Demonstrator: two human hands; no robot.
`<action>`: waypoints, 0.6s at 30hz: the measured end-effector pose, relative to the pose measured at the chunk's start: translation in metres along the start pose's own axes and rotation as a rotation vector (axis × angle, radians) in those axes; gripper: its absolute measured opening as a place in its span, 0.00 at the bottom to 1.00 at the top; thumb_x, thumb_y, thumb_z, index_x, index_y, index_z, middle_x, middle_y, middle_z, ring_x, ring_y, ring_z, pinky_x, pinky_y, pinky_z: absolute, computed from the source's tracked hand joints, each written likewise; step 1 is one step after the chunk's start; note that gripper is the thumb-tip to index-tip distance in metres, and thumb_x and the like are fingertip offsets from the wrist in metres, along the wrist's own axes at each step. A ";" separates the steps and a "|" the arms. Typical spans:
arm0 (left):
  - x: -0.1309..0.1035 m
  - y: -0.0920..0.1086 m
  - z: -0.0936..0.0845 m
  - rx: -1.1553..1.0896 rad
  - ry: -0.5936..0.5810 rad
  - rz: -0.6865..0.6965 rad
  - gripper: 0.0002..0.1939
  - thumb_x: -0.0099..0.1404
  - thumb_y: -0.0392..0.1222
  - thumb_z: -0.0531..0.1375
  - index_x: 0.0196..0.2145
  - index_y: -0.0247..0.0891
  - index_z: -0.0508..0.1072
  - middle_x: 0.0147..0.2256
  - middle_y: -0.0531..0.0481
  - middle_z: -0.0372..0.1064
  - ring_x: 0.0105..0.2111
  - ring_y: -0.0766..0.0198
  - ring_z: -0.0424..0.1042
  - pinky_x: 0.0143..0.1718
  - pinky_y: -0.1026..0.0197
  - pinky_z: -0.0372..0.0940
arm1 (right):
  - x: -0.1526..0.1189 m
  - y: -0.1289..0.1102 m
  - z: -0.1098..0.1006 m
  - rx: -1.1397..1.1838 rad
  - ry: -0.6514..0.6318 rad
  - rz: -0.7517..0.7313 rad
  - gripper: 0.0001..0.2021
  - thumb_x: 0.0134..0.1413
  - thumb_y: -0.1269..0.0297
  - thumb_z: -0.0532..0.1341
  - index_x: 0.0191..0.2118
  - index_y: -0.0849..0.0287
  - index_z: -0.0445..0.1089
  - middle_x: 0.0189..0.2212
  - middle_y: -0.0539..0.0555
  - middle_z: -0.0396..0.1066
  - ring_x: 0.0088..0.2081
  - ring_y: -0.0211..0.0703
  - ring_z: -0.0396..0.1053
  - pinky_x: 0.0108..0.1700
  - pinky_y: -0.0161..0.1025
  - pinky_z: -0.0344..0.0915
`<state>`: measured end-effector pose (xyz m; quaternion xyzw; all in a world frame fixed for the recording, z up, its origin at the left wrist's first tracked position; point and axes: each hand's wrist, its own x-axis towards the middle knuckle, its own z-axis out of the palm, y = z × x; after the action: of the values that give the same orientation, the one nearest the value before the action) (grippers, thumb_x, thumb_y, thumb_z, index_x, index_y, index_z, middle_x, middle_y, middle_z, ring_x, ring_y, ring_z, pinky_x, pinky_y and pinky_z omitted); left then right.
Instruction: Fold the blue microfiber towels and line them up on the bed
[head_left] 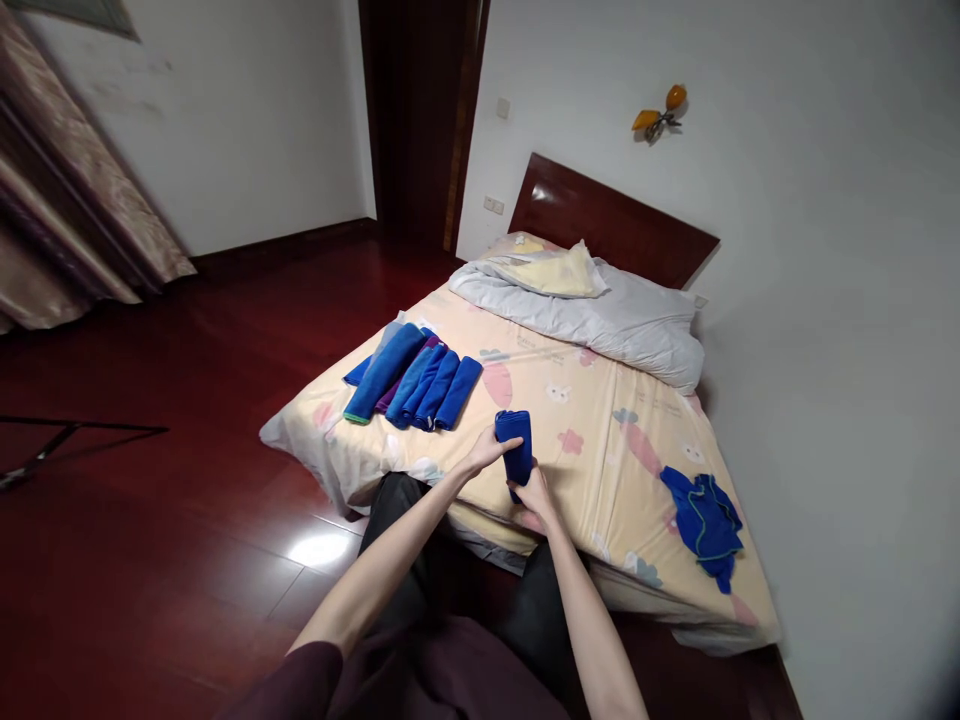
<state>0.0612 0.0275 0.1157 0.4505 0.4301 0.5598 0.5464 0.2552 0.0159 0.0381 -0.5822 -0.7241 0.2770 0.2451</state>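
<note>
A rolled blue towel [514, 430] is held upright between my two hands, just above the near edge of the bed [555, 400]. My left hand [491, 450] grips its upper left side, with the thumb across the front. Lower down on the right, my right hand [534, 492] is closed round the same roll. To the left lies a row of several rolled towels [457, 393], mostly blue, with a purple one [392, 395] among them. A crumpled blue towel [705, 525] with a light green edge lies loose at the right side of the bed.
A grey quilt [637, 310] and a pale yellow pillow [562, 272] are bunched by the dark wooden headboard [615, 215]. The wall [847, 350] runs along the bed's right side. Dark red floor [187, 450] and a thin black stand [67, 430] are on the left.
</note>
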 end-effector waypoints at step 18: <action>0.010 0.096 -0.147 0.623 -0.021 0.157 0.25 0.56 0.55 0.66 0.44 0.34 0.74 0.40 0.45 0.77 0.40 0.53 0.75 0.43 0.53 0.70 | 0.101 -0.146 0.092 0.445 -0.218 -0.114 0.25 0.43 0.59 0.73 0.48 0.62 0.74 0.42 0.61 0.78 0.42 0.53 0.76 0.45 0.47 0.73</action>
<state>-0.1033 0.0363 0.1766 0.6335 0.5391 0.4373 0.3418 0.0687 0.0798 0.0746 -0.4389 -0.6991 0.4766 0.3026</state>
